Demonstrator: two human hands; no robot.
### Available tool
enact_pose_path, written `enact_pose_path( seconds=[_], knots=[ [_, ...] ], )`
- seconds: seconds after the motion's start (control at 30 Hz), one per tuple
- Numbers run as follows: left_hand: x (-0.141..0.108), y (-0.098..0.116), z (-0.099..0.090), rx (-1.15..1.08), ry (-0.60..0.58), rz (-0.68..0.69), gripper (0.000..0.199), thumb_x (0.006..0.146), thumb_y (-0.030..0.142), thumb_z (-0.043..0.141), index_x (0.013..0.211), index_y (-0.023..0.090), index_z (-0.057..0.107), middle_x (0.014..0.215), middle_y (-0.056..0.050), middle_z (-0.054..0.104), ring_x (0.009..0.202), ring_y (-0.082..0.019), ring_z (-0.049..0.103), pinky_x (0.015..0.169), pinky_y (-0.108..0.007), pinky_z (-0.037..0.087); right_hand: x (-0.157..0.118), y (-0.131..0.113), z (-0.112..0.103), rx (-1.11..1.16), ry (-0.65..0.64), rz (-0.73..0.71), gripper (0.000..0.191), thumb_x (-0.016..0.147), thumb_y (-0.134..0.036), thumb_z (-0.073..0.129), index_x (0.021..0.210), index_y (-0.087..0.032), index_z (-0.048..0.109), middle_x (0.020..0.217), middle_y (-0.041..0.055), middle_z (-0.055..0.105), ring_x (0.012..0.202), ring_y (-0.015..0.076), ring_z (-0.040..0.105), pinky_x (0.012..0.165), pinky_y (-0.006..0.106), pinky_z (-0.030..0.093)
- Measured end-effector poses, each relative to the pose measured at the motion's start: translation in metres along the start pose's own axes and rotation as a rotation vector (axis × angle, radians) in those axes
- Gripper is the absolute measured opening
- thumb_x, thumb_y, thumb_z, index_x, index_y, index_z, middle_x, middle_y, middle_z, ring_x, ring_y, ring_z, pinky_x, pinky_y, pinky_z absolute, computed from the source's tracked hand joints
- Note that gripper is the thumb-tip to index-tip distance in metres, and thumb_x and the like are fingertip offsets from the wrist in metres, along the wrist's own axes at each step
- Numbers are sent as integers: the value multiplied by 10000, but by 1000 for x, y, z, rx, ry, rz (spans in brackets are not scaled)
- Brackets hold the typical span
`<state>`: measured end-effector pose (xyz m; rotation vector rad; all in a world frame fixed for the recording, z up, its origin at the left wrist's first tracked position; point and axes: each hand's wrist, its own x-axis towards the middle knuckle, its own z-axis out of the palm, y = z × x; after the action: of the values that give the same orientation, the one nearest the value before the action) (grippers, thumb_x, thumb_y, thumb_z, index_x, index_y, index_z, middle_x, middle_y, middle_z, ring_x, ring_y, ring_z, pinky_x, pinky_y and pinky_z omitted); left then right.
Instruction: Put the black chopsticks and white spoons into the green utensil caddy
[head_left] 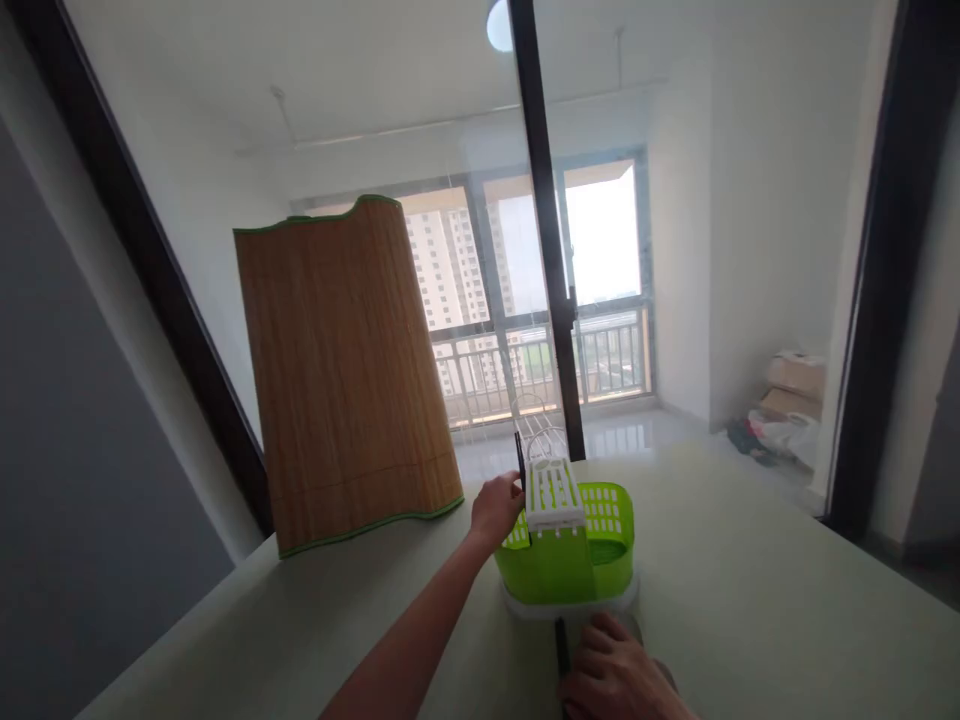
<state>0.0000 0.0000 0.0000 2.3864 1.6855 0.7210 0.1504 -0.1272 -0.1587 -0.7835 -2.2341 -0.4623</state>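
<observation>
Your left hand (496,512) is just below the centre of the frame, reaching in from the bottom edge to the left side of the green basket (555,570). Its grip is nearly closed, thumb and fingers bunched at a thin dark stick (518,455) that points up past the rim; the exact hold is too small to tell.

Your right hand (611,672) is at the bottom of the frame, right of centre, low over the counter (757,600) and nearer you than the basket. Its fingers are curled, with a dark bar (562,645) along their left side. You cannot tell from here how tightly that grip is closed, or whether it has hold of the bar.

The basket stands upright on the counter, right of centre in the lower part of the frame, on a white base (525,606). It has slotted green walls, and a white slotted top (556,490) covers its middle part.

To the left of your hands, well apart from the basket, a brown mat (345,380) with green edging stands on end, curved. Behind the counter you see dark-framed glass, with a railing (611,352) and a tall building (442,265) beyond; boxes (796,385) and bags (784,437) are piled at the right.
</observation>
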Motion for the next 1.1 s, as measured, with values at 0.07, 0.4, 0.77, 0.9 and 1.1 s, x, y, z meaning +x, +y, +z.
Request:
enact_pose_path(
  seconds=[0.07, 0.4, 0.77, 0.9, 1.1],
  knots=[
    [-1, 3, -1, 62, 4, -1, 250, 829, 237, 503, 1009, 190, 670, 877, -73, 724, 841, -208, 660, 692, -269, 451, 1, -1, -3, 2, -16, 6, 165, 855, -242, 554, 692, -240, 580, 580, -39, 569, 606, 152, 507, 658, 323, 323],
    [-80, 2, -22, -13, 521, 81, 259, 922, 322, 417, 1039, 223, 627, 1005, -29, 661, 867, -164, 576, 764, -252, 442, 9, -7, -41, 198, -237, 176, 138, 845, -190, 500, 835, -240, 628, 732, 4, 616, 752, 190, 502, 761, 361, 321],
    [-182, -7, 60, -41, -241, 46, 116, 745, 325, 607, 714, 230, 666, 824, -7, 672, 841, -182, 596, 869, -298, 436, 10, -12, -53, 270, -402, 210, 130, 882, -220, 553, 758, -221, 591, 803, -8, 621, 838, 191, 494, 802, 355, 306],
    [-183, -2, 61, 1, -312, 41, 163, 756, 348, 578, 755, 234, 694, 844, -21, 678, 853, -195, 611, 967, -341, 404, 10, -10, -56, 262, -429, 222, 129, 879, -225, 576, 751, -215, 594, 809, -5, 622, 857, 197, 496, 811, 355, 308],
    [-183, 6, 49, 110, -362, -65, 255, 731, 356, 533, 889, 210, 670, 945, -58, 681, 918, -255, 618, 794, -343, 492, 9, -10, -53, 289, -435, 224, 139, 893, -232, 553, 767, -220, 613, 816, 0, 611, 857, 195, 498, 804, 350, 309]
  ],
)
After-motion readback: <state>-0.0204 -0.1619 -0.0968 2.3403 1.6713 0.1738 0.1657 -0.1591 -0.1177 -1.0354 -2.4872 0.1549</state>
